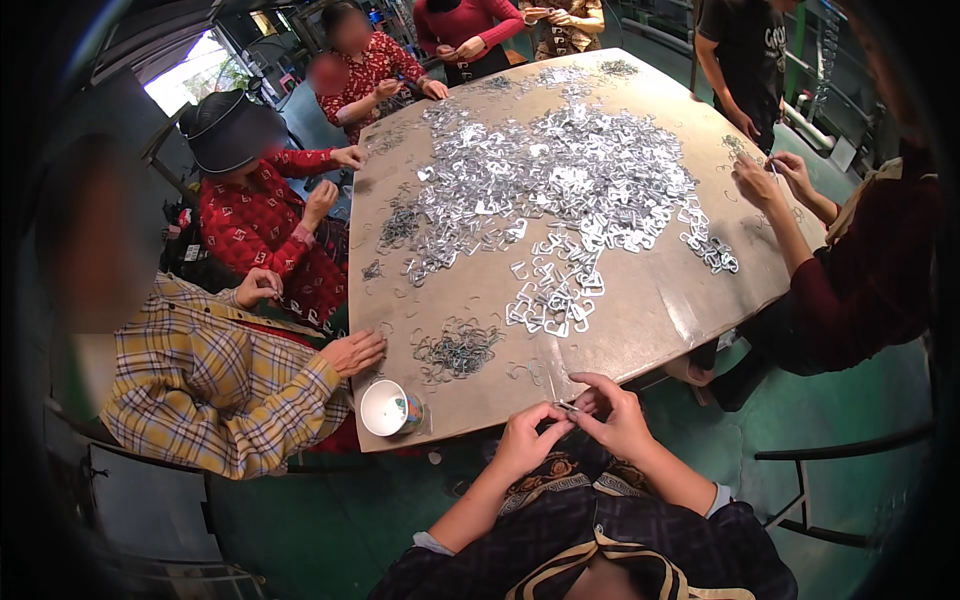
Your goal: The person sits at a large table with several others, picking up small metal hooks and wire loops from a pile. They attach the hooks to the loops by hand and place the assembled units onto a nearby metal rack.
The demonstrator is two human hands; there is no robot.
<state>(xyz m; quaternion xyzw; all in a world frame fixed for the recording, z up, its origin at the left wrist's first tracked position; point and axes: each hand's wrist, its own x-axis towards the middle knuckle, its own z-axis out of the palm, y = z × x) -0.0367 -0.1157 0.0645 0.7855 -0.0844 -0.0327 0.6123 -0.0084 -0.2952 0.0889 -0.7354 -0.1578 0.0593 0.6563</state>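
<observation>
Head view: pinching a small metal piece (567, 406) between the fingertips of left hand (530, 437) and right hand (613, 418), both grips narrow, at the near edge of the table (650, 345). Cannot tell its exact shape. Best, probably: steady with one hand, adjust lightly with the other. Outward: see dark wire pieces (458, 348), white cup (385, 408), silvery clips (610, 180) mid-table. Note pale lettering on a co-worker's black shirt (740, 45); leave uncopied. Can make out no label on the clips.

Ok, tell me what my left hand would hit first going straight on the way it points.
Your left hand would probably meet your right hand first, just beyond the small metal piece it holds; exact depth is hard to judge here.
</observation>
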